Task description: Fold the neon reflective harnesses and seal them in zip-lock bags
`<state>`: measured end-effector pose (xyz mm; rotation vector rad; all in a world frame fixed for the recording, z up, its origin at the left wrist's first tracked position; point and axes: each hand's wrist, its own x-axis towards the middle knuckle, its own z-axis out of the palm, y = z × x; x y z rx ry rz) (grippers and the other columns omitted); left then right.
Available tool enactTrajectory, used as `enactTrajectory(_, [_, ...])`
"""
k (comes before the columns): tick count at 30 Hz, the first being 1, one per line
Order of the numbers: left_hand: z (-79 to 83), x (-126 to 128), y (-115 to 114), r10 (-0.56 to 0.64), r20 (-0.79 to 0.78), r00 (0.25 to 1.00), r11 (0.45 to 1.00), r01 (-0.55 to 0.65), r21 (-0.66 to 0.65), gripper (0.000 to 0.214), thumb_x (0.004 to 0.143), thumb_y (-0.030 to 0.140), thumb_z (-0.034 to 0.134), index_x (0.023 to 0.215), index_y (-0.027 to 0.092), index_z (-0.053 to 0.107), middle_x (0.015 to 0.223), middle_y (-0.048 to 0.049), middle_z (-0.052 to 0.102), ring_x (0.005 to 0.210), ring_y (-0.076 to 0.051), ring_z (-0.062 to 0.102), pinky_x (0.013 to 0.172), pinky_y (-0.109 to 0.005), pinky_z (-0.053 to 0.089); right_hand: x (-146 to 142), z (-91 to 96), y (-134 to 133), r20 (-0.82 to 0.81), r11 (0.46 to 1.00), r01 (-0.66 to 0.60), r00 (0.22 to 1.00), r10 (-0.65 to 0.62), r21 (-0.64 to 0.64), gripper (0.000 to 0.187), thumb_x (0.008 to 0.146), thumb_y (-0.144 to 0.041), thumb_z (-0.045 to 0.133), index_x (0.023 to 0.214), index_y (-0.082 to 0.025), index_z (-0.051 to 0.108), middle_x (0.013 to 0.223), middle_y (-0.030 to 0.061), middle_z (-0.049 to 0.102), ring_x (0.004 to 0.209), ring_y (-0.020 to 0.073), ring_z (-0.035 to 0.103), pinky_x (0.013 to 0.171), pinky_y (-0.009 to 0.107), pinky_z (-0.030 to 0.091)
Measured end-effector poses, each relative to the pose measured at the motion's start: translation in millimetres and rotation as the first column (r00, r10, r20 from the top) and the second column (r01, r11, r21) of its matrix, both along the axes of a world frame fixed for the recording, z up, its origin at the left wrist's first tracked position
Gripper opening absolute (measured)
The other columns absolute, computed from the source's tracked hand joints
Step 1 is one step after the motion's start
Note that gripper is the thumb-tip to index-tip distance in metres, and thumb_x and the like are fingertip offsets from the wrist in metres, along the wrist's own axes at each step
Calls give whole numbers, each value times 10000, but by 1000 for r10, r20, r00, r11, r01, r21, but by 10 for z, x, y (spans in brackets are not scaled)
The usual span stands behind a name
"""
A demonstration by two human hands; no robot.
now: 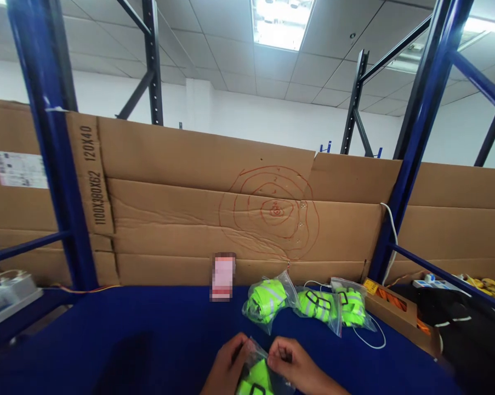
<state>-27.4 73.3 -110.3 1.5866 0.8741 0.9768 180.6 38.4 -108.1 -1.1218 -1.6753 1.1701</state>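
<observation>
A clear plastic bag [259,359] with a folded neon-yellow reflective vest or strap and a black buckle inside lies at the bottom centre. My left hand [228,365] pinches the bag's upper left edge between thumb and fingers. On the other side, my right hand [292,359] has its fingers curled closed at the bag's top right edge. The bag's lower part runs out of view. Beyond my hands lie similar packed bags: a rounded one [266,300], a middle one [318,304] and a right one [353,307].
A blurred upright phone-like object [222,277] leans on the cardboard wall [169,219], which carries red drawn rings. An open cardboard box [399,315] with orange items sits at the right, near a white cable [374,345]. Blue rack posts [62,164] flank the blue tabletop [157,323].
</observation>
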Motion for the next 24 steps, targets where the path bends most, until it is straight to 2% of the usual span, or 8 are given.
enactTrajectory(3, [12,20,-33,-64,32,997,996,65,-60,515,849,672,571,746,167,559,697,14,504,687,-139,449,649,-254,384,-16,19,4,-8,1000,-12,1000,12,-7,547,811,-693,638,835,-148,599,636,-54,438,585,78,370,561,220,259])
enactTrajectory(6, [19,37,-48,-133,51,990,983,138,-117,489,812,643,647,765,160,581,698,18,518,679,-129,455,646,-246,382,-33,-4,-6,-2,999,34,999,-34,27,541,845,-683,602,817,-142,606,623,-55,420,587,80,358,559,221,259])
enactTrajectory(15, [91,28,-88,-154,71,985,978,163,-129,428,796,554,716,783,134,634,699,8,562,677,-127,489,650,-244,372,-117,-50,-103,137,983,127,980,-145,131,487,953,-590,496,769,-153,604,594,-51,421,578,87,382,549,228,257])
enactTrajectory(17, [86,35,-97,-127,33,991,985,129,-110,440,818,571,686,790,135,630,695,11,550,672,-124,478,643,-243,369,-137,-35,-68,194,977,112,970,-146,180,473,979,-536,471,723,-156,588,577,-51,421,565,84,381,541,228,247])
enactTrajectory(20, [70,30,-82,-101,-31,994,991,98,-86,448,846,578,652,789,134,632,697,5,558,672,-124,478,641,-247,372,-149,30,15,275,964,22,957,-97,265,414,992,-430,466,704,-160,591,581,-45,474,558,82,412,548,223,263])
enactTrajectory(24, [85,21,-72,-95,-15,995,991,93,-99,447,825,573,682,787,128,659,708,-16,611,680,-136,516,656,-258,396,-99,103,31,274,961,-36,961,-42,274,318,981,-361,480,761,-174,614,623,-37,540,572,90,470,572,217,315])
